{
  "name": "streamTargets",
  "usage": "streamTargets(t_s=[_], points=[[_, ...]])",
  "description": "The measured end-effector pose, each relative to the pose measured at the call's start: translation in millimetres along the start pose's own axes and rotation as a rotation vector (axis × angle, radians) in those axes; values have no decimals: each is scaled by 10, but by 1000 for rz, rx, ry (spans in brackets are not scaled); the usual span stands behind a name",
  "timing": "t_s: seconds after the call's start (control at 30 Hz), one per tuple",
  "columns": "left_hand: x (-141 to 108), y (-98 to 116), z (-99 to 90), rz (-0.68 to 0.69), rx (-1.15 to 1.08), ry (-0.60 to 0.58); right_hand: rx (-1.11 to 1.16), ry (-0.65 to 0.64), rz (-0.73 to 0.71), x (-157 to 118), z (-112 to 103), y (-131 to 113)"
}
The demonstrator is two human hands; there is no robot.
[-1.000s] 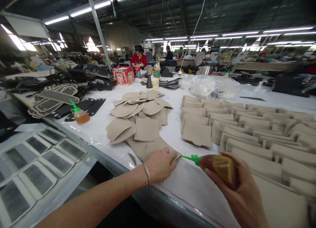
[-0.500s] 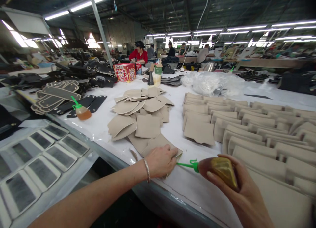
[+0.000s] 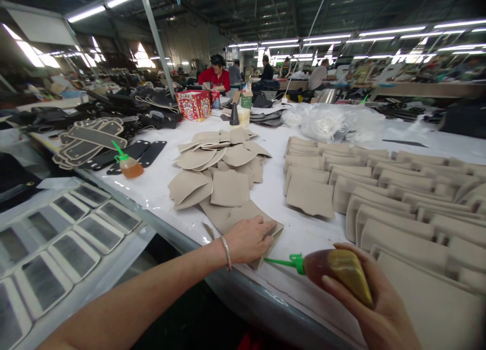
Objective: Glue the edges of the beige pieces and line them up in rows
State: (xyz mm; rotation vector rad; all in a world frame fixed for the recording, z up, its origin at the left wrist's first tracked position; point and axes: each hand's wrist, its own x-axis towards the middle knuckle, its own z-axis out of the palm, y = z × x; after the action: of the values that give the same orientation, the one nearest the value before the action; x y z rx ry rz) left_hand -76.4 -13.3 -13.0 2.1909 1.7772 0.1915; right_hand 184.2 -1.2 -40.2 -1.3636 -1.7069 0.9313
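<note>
Head view: left hand (image 3: 248, 239) atop piece (image 3: 245, 212) on table (image 3: 304, 234), thumb hidden, pinch unclear; right hand (image 3: 374, 294) wrapped round bottle (image 3: 337, 271), nozzle (image 3: 281, 262) by piece's near corner. Best: steady piece, skim nozzle, squeeze lightly.

Green nozzle (image 3: 280, 262) has moved along beige piece (image 3: 245, 212) toward its near corner

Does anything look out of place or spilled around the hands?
A narrow sliver lies near the table's front edge, by the left hand, unlike the broad beige pieces heaped beyond; possibly a scrap. No spill is evident near the bottle in the right hand.
</note>
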Motion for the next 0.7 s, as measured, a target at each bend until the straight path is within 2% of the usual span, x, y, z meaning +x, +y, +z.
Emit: streamTargets(t_s=[0.1, 0.23, 0.33, 0.43, 0.57, 0.63, 0.7], points=[[-1, -5, 14, 3, -5, 3, -21, 53, -8, -9, 13, 11], [-11, -2, 5, -4, -4, -6, 28, 9, -8, -100, 77, -125], [-21, 6, -12, -13, 13, -15, 43, 54, 40, -155, 98, -190], [-25, 12, -22, -13, 16, -24, 16, 72, 38, -170, 83, -140], [-24, 12, -9, -14, 16, -34, 33, -32, -17, -150, 57, -32], [-21, 11, 3, -16, 24, -33, 9, -16, -30, -110, 44, -3], [-18, 10, 13, -18, 29, -27, -29, 56, -41, -72, 35, 4]])
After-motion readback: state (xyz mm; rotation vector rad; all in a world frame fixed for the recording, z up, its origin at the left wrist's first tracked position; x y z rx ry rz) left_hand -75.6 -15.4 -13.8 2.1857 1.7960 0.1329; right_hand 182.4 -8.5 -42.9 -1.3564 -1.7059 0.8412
